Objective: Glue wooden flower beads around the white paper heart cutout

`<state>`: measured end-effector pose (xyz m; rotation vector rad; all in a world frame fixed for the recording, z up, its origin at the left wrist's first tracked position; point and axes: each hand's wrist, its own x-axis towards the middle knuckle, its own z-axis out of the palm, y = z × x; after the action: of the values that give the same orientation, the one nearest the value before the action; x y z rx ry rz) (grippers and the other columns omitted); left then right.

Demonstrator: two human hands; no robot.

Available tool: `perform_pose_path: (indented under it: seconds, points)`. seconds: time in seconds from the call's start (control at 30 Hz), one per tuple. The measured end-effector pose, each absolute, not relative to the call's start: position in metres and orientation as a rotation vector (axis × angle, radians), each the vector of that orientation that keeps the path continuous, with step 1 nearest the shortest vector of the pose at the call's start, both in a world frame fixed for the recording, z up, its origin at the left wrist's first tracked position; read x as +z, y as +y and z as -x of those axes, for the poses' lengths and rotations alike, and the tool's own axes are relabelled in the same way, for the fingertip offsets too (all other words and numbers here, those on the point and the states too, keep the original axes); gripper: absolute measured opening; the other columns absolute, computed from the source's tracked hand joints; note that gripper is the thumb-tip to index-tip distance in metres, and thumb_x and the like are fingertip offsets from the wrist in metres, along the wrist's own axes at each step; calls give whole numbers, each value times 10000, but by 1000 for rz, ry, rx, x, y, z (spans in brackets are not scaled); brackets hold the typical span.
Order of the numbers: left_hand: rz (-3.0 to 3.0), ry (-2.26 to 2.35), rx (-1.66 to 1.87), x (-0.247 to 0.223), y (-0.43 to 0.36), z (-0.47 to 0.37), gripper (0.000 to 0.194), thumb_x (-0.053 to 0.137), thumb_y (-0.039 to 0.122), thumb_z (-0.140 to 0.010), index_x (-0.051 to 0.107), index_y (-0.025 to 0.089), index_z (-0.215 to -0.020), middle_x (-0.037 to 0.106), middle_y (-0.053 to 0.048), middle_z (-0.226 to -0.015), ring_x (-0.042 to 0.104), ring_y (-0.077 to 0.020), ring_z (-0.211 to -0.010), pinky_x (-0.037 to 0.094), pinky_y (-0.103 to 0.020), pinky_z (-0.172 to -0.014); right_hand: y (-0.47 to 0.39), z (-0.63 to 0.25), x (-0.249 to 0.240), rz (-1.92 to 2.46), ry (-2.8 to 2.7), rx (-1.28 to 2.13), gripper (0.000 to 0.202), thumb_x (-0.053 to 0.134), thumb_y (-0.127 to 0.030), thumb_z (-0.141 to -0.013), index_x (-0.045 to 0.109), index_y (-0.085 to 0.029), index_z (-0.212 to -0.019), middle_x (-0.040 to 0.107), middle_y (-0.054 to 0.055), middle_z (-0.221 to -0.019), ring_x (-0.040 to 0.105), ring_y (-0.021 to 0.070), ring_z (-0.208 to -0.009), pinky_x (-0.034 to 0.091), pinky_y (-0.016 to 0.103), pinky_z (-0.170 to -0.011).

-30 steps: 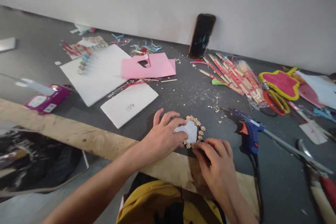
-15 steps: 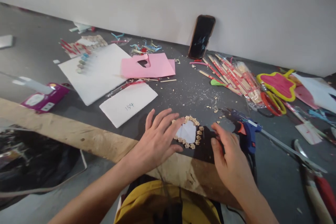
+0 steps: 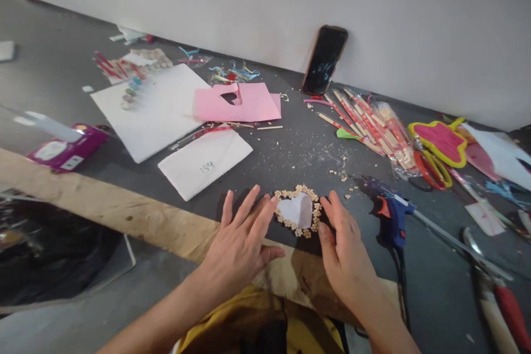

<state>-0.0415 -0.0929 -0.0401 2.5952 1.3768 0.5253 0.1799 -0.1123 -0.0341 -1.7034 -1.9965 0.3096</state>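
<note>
A white paper heart (image 3: 297, 211) lies on the dark tabletop, ringed by small pale wooden pieces (image 3: 305, 230) set along its outline. To its left, my left hand (image 3: 244, 235) is spread, palm down, its index fingertip at the ring's left edge. My right hand (image 3: 346, 243) is at the ring's right side, fingers stretched forward and the thumb apart from them. Its fingertips are close to the wooden pieces; whether they touch is not clear. Neither hand shows anything held.
A blue glue gun (image 3: 396, 215) lies right of my right hand, near pliers (image 3: 485, 265) and scissors (image 3: 432, 168). A phone (image 3: 326, 60) leans on the wall. Wrapped sticks (image 3: 360, 119), pink felt (image 3: 253, 102), a white slab marked 154 (image 3: 205, 163) and a purple power block (image 3: 68, 149) surround the work.
My right hand has moved left to the ring's edge. My left hand has drawn back slightly left, uncovering more of the heart and its outline. The view has shifted a little.
</note>
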Motion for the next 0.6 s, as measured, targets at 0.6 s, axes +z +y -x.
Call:
perform_pose_path:
  seconds: [0.6]
  points:
    - [-2579,1347,704,-39,-95,44,467,472,293,-936,347,112,-1347,588,-137,-1271,262,-315,-1383,72,-563,-1135,-103,-176,-29,1750,-2023,370,650,390,-262,-952,55,-185,-1503,528,157,-1345,415,261,-1317,392,523,-1027]
